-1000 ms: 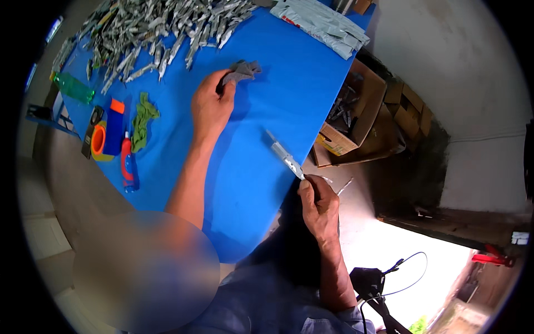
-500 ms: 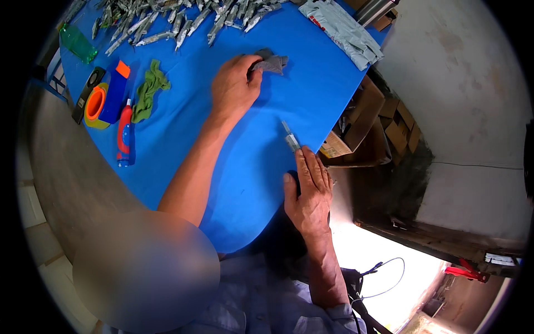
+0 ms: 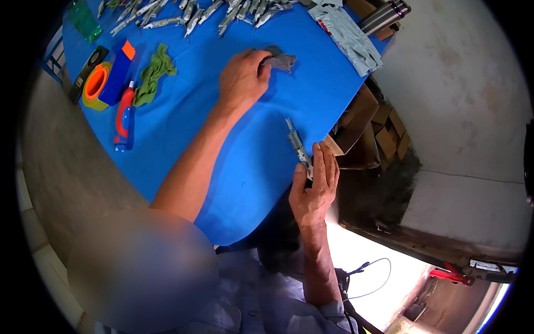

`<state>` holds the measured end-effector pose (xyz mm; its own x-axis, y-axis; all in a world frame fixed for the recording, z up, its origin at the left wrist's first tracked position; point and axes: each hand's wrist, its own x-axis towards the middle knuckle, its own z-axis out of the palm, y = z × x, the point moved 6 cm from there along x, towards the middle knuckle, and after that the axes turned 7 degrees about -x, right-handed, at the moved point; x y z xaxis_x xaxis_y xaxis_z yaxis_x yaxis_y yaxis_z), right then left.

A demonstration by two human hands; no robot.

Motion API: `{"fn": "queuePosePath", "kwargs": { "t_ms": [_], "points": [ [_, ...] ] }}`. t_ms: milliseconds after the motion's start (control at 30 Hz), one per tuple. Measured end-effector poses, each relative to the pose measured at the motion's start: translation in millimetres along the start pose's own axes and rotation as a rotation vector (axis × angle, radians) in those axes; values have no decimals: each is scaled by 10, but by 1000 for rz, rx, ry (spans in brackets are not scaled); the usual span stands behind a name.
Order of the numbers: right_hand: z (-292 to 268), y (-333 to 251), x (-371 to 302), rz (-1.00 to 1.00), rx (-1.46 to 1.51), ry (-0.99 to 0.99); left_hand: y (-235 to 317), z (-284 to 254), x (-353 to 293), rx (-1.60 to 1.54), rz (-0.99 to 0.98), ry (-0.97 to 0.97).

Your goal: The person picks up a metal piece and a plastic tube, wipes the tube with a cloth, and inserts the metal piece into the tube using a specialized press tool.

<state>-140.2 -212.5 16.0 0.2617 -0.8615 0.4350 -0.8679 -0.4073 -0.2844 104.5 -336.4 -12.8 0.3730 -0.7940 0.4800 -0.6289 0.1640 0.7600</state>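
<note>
My left hand (image 3: 243, 78) is closed on a crumpled grey cloth (image 3: 282, 61), which pokes out past the thumb and index finger onto the blue-covered table (image 3: 222, 183). Near the table's right edge, a slim silvery metal part (image 3: 298, 146) with a thin rod-like tip points away from me. Its near end sits between the thumb and index finger of my right hand (image 3: 314, 192), which pinches it; the other fingers lie stretched alongside.
Many similar metal parts (image 3: 192, 19) are heaped at the far side. At left are a green rag (image 3: 156, 75), a red-and-blue pen-like tool (image 3: 124, 119), an orange tape roll (image 3: 95, 83) and a green bottle (image 3: 84, 21). A plastic package (image 3: 347, 42), a steel flask (image 3: 384, 18) and cardboard boxes (image 3: 356, 117) are at right.
My right thumb has come in beside the metal part and the fingers have shifted off it to the right, so more of it shows. My left hand still holds the cloth; the view has shifted slightly.
</note>
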Motion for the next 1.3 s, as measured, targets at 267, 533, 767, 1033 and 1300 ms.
{"fn": "queuePosePath", "kwargs": {
  "t_ms": [267, 533, 767, 1033, 1300],
  "points": [
    [146, -56, -8, -76, -95, -156, 7, 31, -1, 24, 36, 27],
    [105, 45, -55, 3, 64, -51, 0, 21, 0, 24, 2, 5],
    [116, 351, -384, 263, 188, -38, -33, 44, -4, 9, 12, 18],
    [148, 473, -566, 473, 328, -95, -76, 66, 4, 14, 51, 48],
    [216, 527, -630, 482, 510, -86, -65, 70, 1, 29, 45, 42]
  ]
}}
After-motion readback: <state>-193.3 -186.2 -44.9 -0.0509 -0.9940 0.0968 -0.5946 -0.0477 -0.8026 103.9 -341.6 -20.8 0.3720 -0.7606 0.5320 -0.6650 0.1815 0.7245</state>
